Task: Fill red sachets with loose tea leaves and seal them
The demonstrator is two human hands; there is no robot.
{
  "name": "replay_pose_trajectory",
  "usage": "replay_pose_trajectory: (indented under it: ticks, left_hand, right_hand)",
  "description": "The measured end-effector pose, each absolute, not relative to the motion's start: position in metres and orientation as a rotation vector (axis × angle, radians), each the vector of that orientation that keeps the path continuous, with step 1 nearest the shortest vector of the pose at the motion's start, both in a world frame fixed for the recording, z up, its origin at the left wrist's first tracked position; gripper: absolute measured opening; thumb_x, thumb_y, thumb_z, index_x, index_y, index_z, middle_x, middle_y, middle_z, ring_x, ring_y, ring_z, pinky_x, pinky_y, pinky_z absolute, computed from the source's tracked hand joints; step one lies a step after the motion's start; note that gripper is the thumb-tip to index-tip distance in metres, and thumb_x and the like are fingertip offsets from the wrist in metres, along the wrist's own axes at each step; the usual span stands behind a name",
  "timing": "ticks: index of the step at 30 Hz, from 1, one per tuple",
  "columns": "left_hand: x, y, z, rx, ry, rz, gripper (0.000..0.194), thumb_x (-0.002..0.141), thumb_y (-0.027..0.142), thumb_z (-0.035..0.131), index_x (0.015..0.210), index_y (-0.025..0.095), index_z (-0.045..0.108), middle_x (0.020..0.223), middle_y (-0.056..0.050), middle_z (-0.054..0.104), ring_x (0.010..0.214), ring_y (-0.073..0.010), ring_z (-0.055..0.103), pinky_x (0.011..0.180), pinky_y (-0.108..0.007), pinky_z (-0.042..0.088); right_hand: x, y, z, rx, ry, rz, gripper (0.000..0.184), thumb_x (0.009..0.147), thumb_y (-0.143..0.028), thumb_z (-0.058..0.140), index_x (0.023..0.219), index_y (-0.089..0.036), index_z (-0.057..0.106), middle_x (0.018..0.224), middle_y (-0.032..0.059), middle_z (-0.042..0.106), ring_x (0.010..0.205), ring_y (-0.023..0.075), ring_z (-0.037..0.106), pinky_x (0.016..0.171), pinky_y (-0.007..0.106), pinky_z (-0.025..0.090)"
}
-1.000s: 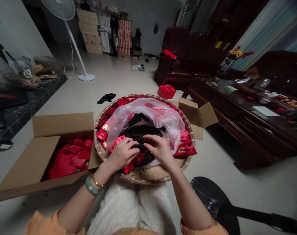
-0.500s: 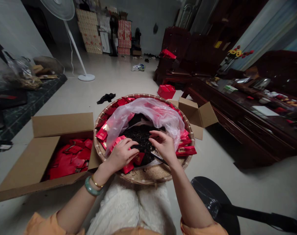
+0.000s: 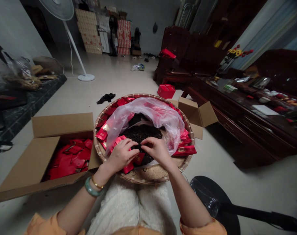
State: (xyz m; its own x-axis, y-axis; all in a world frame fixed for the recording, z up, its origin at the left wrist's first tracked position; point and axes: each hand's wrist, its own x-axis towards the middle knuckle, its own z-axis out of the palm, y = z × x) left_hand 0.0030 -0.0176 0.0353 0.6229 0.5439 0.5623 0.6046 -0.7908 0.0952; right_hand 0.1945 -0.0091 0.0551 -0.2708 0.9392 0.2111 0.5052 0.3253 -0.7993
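Head view, quick check: how do the left hand [image 3: 121,155] and right hand [image 3: 158,151] stand?

Together, fingertips almost meeting, curled over a heap of dark, crumbly loose tea [image 3: 140,133]. Whether they pinch anything, I can't tell.

Where's that heap?

In the middle of a round woven bamboo tray [image 3: 148,174], inside a crumpled clear plastic bag [image 3: 143,112] folded back toward the far rim. Glossy red foil sachets [image 3: 186,150] ring it along the rim, and a couple lie just beneath the hands.

What's beside the tray?

At its left rim, touching it, an open brown cardboard box [image 3: 62,129] holds a pile of red packets [image 3: 67,160]. A second open cardboard box [image 3: 197,114] stands behind the far right rim.

What could go wrong from here?

The tray seems to rest on a white fleecy lap [image 3: 128,205], so a shift of the knees could tip it and spill tea over the near rim. The thin bag could slump onto the heap, and the green jade bangle [image 3: 91,188] on the left wrist could snag it.
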Motion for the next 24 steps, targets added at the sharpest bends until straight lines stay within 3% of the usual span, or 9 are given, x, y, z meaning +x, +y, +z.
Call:
replay_pose_trajectory:
  ticks: [4,8,11,17,21,24]
  left_hand:
    - [0.002,-0.018,0.037,-2.736,-0.986,-0.912,0.015,0.086,0.022,0.051,0.086,0.021,0.067,0.098,-0.007,0.064,0.092,-0.0206,0.050,0.077,-0.036,0.046]
    - [0.002,-0.018,0.038,-2.731,-0.997,-0.912,0.015,0.086,0.021,0.051,0.086,0.020,0.066,0.097,-0.007,0.064,0.093,-0.0202,0.051,0.078,-0.036,0.047]
    - [0.002,-0.019,0.039,-2.726,-0.979,-0.926,0.014,0.086,0.019,0.050,0.086,0.019,0.065,0.095,-0.007,0.063,0.094,-0.0203,0.050,0.079,-0.036,0.046]
    - [0.002,-0.022,0.045,-2.785,-0.966,-0.818,0.012,0.085,0.023,0.052,0.083,0.018,0.063,0.087,-0.007,0.056,0.086,-0.0196,0.049,0.074,-0.033,0.045]
    - [-0.001,-0.022,0.046,-2.848,-1.035,-0.618,0.014,0.079,0.030,0.061,0.081,0.017,0.061,0.098,-0.010,0.054,0.093,-0.0231,0.048,0.078,-0.038,0.044]
    - [0.000,-0.023,0.045,-2.859,-1.082,-0.481,0.015,0.077,0.032,0.064,0.079,0.017,0.061,0.091,-0.008,0.056,0.089,-0.0229,0.049,0.076,-0.038,0.044]
  right_hand:
    - [0.204,0.000,0.048,-1.280,-1.579,0.898,0.017,0.077,-0.026,0.059,0.090,-0.019,0.067,0.082,0.0031,0.068,0.065,0.0141,0.061,0.059,0.024,0.048]
    - [0.211,0.000,0.049,-1.251,-1.695,0.622,0.029,0.078,-0.027,0.060,0.107,-0.022,0.063,0.112,0.0077,0.060,0.100,0.0189,0.057,0.084,0.032,0.047]
    - [0.208,-0.012,0.053,-1.181,-2.084,0.527,0.024,0.078,-0.033,0.064,0.100,-0.025,0.066,0.109,0.0066,0.060,0.106,0.0206,0.051,0.091,0.036,0.041]
    - [0.195,-0.032,0.055,-1.369,-2.622,0.278,0.012,0.085,-0.026,0.057,0.085,-0.020,0.067,0.083,0.0047,0.061,0.080,0.0175,0.055,0.068,0.027,0.041]
    - [0.190,-0.039,0.051,-1.403,-2.678,0.204,0.016,0.089,-0.026,0.051,0.084,-0.019,0.064,0.081,0.0046,0.059,0.075,0.0168,0.056,0.060,0.025,0.038]
    - [0.187,-0.043,0.049,-1.458,-2.684,0.195,0.020,0.089,-0.029,0.049,0.084,-0.018,0.065,0.079,0.0057,0.059,0.073,0.0172,0.057,0.058,0.025,0.038]
